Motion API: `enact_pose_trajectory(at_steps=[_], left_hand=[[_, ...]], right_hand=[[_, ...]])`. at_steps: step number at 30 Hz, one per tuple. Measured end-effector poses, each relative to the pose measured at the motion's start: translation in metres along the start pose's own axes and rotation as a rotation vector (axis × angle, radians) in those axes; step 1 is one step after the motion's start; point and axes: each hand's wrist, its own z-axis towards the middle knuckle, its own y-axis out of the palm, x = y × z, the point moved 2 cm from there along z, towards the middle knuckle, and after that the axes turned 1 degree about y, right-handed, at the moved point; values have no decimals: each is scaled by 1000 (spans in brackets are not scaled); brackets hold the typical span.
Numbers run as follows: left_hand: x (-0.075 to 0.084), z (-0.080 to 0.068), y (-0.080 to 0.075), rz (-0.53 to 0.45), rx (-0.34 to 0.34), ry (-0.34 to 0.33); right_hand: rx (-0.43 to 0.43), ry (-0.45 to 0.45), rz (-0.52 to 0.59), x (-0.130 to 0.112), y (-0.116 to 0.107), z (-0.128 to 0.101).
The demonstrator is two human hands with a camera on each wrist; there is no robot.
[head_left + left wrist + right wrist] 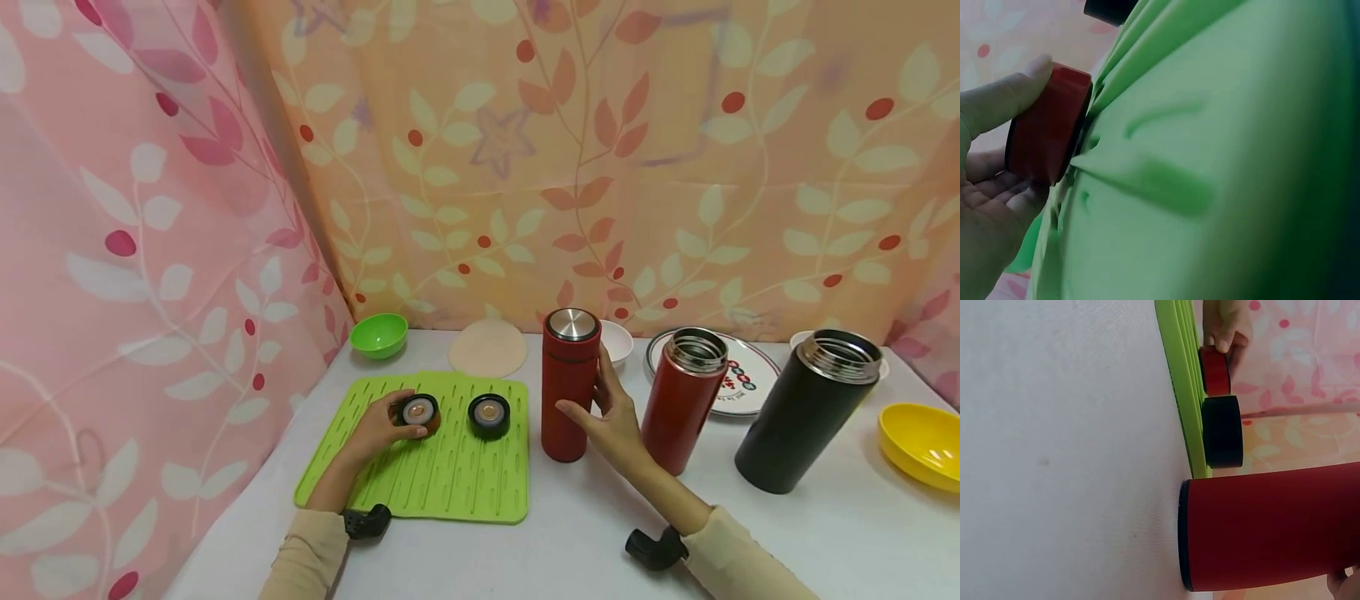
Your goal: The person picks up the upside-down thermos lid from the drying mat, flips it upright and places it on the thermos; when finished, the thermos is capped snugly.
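My left hand (375, 429) pinches a red flask lid (1049, 125) between thumb and fingers. That lid sits inner side up on the green ribbed drying mat (450, 483). A black flask lid (489, 418) lies on the same mat, to its right. Just past the mat's right edge, a red flask (564, 400) with a steel-topped lid stands upright on the table. Around its right side my right hand (618, 425) holds it, the thumb across the front and the fingers partly hidden behind.
To the right stand an uncapped red flask (681, 417) and a larger uncapped black flask (798, 425). Behind them lie a printed plate (757, 392) and a white bowl (618, 342). A yellow bowl (918, 442) is far right, a green bowl (378, 337) back left, near a beige disc (489, 348).
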Motion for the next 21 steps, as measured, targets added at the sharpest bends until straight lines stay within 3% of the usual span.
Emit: enact_pose_trajectory(at_steps=[7, 11, 16, 21], left_hand=[[-4, -1, -3, -33, 9, 10], [2, 0, -4, -99, 37, 39], [32, -2, 0, -140, 50, 201], [73, -8, 12, -122, 47, 352]], right_hand=[[38, -1, -64, -21, 3, -6], [60, -55, -109, -24, 3, -10], [78, -121, -126, -15, 1, -13], [178, -255, -207, -6, -3, -19]])
